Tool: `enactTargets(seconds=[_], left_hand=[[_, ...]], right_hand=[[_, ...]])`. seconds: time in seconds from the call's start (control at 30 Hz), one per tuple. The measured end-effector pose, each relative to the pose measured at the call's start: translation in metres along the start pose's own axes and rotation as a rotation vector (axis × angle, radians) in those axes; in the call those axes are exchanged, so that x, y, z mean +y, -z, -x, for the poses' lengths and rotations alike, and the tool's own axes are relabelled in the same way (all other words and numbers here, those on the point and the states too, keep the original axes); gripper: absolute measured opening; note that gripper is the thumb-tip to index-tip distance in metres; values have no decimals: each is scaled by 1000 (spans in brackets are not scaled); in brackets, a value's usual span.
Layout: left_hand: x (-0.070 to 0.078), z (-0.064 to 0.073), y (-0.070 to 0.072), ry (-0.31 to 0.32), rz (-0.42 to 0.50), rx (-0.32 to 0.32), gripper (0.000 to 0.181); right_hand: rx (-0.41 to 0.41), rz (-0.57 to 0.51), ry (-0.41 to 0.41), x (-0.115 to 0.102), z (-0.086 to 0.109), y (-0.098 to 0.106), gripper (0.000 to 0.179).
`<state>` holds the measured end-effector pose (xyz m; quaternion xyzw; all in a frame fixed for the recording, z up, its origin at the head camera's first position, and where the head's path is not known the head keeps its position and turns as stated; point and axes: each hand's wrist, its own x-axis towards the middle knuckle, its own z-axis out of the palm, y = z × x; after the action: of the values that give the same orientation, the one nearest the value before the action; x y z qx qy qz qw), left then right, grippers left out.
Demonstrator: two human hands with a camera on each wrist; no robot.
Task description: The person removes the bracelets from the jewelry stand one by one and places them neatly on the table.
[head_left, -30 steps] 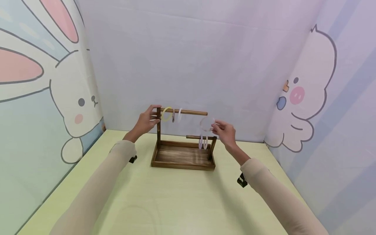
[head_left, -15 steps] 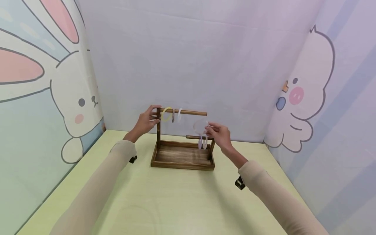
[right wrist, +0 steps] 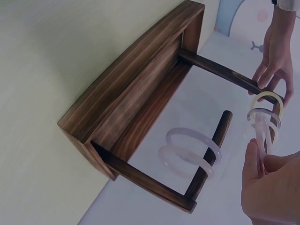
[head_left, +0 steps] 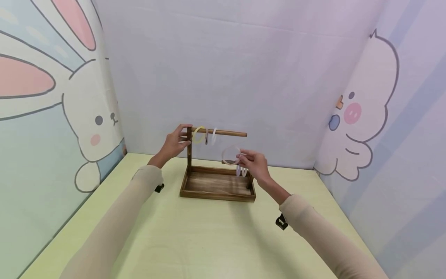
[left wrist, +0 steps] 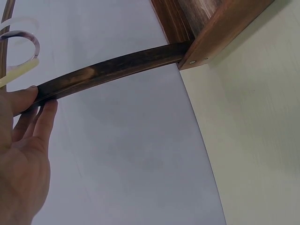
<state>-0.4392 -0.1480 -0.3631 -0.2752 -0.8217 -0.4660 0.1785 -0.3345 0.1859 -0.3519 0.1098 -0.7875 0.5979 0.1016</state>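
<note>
A dark wooden bracelet stand (head_left: pixel 217 199) has a tall post with a long upper bar and a short post with a lower bar. My left hand (head_left: pixel 172 145) grips the top of the tall post (left wrist: pixel 112 70), thumb on one side and fingers on the other. Between thumb and fingers my right hand (head_left: pixel 256 164) pinches a pale translucent bangle (head_left: pixel 223 155), held in front of the lower bar. On the upper bar hang a yellow bangle (head_left: pixel 198 135), a dark-patterned bangle (head_left: pixel 206 137) and a white bangle (head_left: pixel 214 136). Two pale bangles (right wrist: pixel 194 136) hang on the lower bar (right wrist: pixel 218 133).
The stand's shallow tray base (head_left: pixel 209 182) rests on a pale yellow-green table (head_left: pixel 202 236). A grey-white backdrop (head_left: pixel 223 77) rises close behind it, with cartoon-printed side walls (head_left: pixel 94 131) left and right.
My right hand has moved left and slightly down with the pale bangle, from beside the upper bar's end to in front of the lower bar. My left hand stays on the post.
</note>
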Motion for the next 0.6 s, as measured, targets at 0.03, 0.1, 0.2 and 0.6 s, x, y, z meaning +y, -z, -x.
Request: enactTargets(seconds=[0.03, 0.1, 0.2, 0.6], left_hand=[[0, 0, 0, -2, 0, -2, 66], [0, 1, 1, -1, -4, -3, 66], [1, 3, 2, -3, -12, -4, 67], [2, 6, 4, 6, 2, -11, 66]], right_hand=[[-5, 5, 2, 0, 1, -2, 36], [-19, 18, 14, -1, 4, -7, 35], [-50, 27, 28, -1, 8, -15, 36], [-157, -74, 12, 10, 14, -47, 37]])
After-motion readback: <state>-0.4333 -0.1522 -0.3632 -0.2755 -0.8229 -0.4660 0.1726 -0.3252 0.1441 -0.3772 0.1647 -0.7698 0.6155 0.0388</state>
